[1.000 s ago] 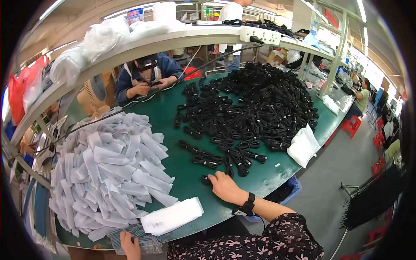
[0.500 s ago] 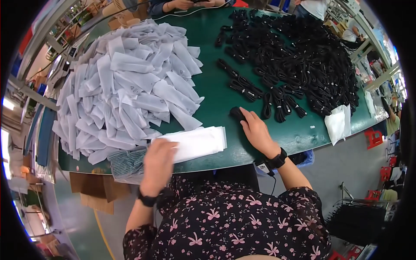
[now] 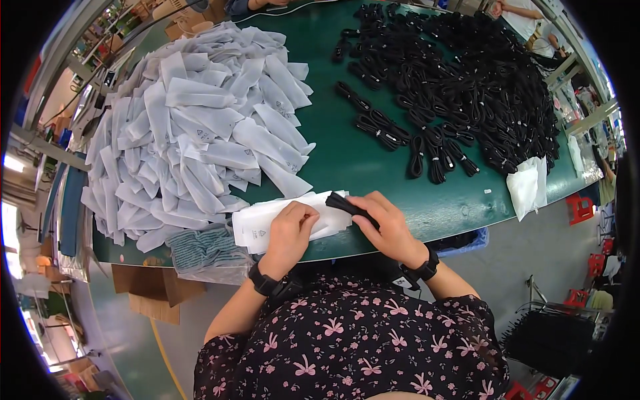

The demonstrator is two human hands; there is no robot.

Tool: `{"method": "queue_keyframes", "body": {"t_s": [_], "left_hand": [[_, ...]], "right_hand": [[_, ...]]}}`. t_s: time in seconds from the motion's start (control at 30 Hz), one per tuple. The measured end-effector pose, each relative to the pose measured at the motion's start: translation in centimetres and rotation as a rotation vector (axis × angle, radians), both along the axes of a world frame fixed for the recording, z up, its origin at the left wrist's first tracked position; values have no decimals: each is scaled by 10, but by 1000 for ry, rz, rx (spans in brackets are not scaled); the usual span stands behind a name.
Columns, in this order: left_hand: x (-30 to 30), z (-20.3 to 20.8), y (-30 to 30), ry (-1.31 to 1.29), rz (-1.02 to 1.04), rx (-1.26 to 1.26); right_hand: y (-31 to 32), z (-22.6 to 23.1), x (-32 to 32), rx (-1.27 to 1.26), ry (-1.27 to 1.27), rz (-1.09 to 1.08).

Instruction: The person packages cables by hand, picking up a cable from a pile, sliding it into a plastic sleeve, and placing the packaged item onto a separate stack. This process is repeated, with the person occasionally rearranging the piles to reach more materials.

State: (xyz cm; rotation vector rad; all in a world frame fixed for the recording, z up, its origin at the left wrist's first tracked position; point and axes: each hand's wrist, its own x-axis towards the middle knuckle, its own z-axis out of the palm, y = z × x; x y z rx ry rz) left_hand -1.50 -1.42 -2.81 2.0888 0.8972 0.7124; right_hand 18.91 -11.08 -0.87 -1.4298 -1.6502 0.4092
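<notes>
One broad green tabletop with a curved front edge (image 3: 320,147) carries everything in front of the person. The largest load is a spilling mound of flat, greyish-white translucent pouches (image 3: 200,127) on the left, and across a strip of bare green from it, a dense heap of coiled black cables (image 3: 460,80) covers the far right. Several tied coils lie at the heap's near edge, well apart from both hands.

Close to the front edge, between mound and person, lies a stack of flat white pouches (image 3: 250,230). The left hand (image 3: 288,233) is over the stack's middle, thumb and forefinger drawn together; whether they pinch the top pouch, I cannot tell. The right hand (image 3: 390,227), at the stack's right end, grips a short black cable bundle (image 3: 343,203) between thumb and fingers, its free end pointing left toward the left hand.

Smaller, a white plastic packet (image 3: 523,189) rests by the right edge, and a grey-teal striped knitted cloth (image 3: 207,249) sits just beside the stack's left end.
</notes>
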Motion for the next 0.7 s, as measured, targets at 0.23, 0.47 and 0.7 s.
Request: {"method": "queue_keyframes", "body": {"t_s": [0.23,0.47,0.7], "left_hand": [[-7,2,0,-148,108,-309],[-2,24,1,-173,-246,345],[3,38,11,-213,-111,111]], "right_hand": [[3,-1,5,9,-168,192],[14,-2,5,-910,727,30],[23,8,-7,131,-54,158]]}}
